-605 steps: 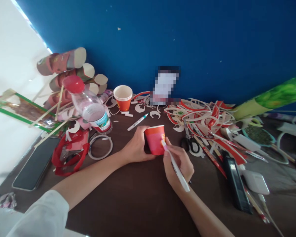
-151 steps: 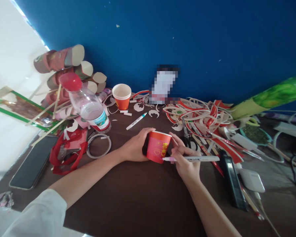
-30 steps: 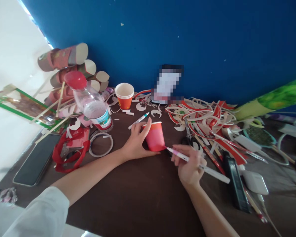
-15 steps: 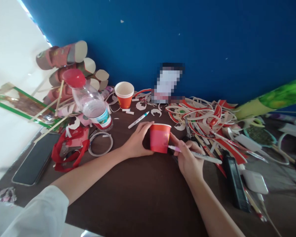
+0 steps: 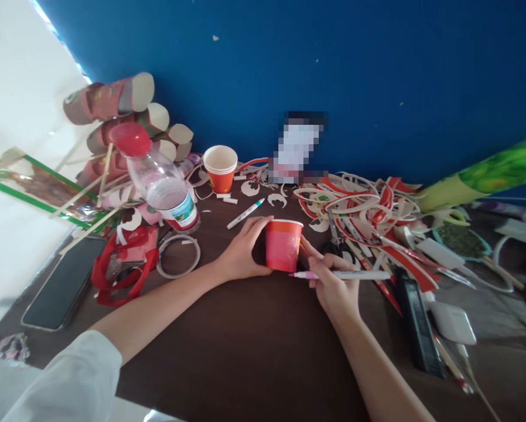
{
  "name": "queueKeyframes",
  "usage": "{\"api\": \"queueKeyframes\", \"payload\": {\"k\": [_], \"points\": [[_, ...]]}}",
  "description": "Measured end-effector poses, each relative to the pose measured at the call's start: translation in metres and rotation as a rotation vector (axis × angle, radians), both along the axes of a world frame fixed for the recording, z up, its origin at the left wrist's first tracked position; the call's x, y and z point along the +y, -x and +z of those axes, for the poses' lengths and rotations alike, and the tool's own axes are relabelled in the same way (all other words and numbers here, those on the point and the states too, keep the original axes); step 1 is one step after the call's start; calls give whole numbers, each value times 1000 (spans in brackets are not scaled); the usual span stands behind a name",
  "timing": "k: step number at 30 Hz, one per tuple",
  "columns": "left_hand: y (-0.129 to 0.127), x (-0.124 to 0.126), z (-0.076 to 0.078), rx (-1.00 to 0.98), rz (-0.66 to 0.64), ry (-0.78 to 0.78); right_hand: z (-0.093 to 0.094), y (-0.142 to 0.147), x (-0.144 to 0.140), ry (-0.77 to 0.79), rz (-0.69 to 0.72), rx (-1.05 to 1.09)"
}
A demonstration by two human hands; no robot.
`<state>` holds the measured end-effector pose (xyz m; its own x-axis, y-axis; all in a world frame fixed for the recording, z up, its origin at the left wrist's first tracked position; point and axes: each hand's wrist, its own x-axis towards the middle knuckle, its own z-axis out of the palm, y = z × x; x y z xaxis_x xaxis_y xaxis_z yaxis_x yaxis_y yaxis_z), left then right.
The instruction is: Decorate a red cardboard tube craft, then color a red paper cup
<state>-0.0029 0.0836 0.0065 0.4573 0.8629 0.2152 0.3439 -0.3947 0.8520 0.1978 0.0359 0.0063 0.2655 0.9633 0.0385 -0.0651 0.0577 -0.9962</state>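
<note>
Left hand (image 5: 241, 255) grips the upright red cup (image 5: 283, 245) mid-table; right hand (image 5: 333, 284), holding the marker (image 5: 340, 275), has levelled its tip at the cup's base, so marking continues.

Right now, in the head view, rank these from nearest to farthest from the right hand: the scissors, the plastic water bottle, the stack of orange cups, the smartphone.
From the right hand, which holds a pink marker:
1. Scissors, just behind it, by the paper strips.
2. Stack of orange cups, far back, left of centre.
3. Plastic water bottle, further left, tilted.
4. Smartphone, at the far left edge of the table.
</note>
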Motion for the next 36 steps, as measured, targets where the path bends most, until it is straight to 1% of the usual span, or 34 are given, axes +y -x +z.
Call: {"api": "queueKeyframes", "payload": {"k": [2, 6, 8, 11, 13, 16, 21, 24, 29, 36], "points": [[0, 0, 0, -2, 1, 0, 2, 2, 1, 22, 12, 59], [0, 0, 1, 4, -6, 3, 3, 4, 3, 7, -61, 149], [0, 0, 1, 7, -4, 7, 1, 3, 3, 21, -55, 138], [0, 0, 0, 3, 2, 6, -2, 1, 1, 35, 10, 97], [0, 0, 0, 3, 4, 4, -2, 1, 0, 21, 26, 107], [0, 0, 0, 8, 2, 4, -2, 1, 0, 12, -16, 143], [0, 1, -1, -1, 0, -3, -1, 2, 2, 47, 5, 135], [0, 1, -1, -1, -2, -2, -1, 2, 1, 37, -24, 159], [0, 1, -2, -7, 3, -10, 1, 3, 0, 16, 37, 104], [0, 1, 0, 18, -7, 2, 2, 7, 2, 10, 8, 157]]}}
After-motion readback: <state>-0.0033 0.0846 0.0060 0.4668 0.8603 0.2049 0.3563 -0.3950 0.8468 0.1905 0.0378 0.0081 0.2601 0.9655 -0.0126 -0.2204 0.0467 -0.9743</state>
